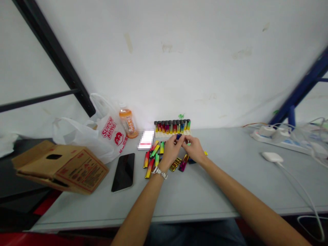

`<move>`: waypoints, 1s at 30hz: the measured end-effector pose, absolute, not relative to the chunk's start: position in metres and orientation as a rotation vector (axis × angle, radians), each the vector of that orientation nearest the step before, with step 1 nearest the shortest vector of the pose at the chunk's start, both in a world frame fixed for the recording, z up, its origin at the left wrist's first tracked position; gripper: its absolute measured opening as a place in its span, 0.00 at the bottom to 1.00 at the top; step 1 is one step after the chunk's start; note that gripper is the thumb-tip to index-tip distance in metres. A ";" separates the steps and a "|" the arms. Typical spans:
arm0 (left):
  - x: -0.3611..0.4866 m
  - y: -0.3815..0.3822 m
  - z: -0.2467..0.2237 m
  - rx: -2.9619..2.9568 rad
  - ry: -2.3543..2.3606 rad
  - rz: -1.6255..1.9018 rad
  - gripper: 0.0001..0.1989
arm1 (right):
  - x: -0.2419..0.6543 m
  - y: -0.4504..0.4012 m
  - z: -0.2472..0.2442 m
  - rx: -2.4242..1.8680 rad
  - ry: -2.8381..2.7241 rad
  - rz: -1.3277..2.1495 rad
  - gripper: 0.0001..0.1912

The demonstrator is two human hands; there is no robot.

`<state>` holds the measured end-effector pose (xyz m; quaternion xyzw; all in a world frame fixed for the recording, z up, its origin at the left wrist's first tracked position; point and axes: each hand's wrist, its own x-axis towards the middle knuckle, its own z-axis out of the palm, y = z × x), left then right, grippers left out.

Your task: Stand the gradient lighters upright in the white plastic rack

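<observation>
My left hand (172, 149), with a metal watch on the wrist, has its fingers closed around a dark blue lighter (178, 136), mostly hidden by the fingers. Pinched together at the same spot, my right hand (194, 148) meets it from the other side. Just behind both hands, a row of upright lighters (167, 126) with black tops stands in a whitish holder (159, 135). Loose multicoloured lighters lie around and under my hands, among them a red-yellow lighter (149, 168), a purple lighter (183, 163) and several gold ones (175, 164).
Left of the lighters are a black phone (123, 172), a pixelated white packet (146, 140), an orange drink bottle (128, 122), a plastic bag (104, 145) and an open cardboard box (77, 169). On the right lie a power strip (284, 142) and a white charger (272, 157) with cables.
</observation>
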<state>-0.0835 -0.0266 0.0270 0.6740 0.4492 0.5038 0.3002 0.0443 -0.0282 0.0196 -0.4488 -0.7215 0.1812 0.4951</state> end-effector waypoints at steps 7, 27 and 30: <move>-0.089 -0.041 0.018 1.655 1.133 1.524 0.18 | 0.047 -0.039 0.017 -1.043 -1.547 0.580 0.11; -0.080 -0.056 0.026 1.650 1.370 1.478 0.20 | 0.047 -0.041 0.009 -1.072 -1.537 0.703 0.13; -0.081 -0.059 0.026 1.656 1.305 1.498 0.22 | 0.047 -0.042 0.010 -1.070 -1.539 0.711 0.12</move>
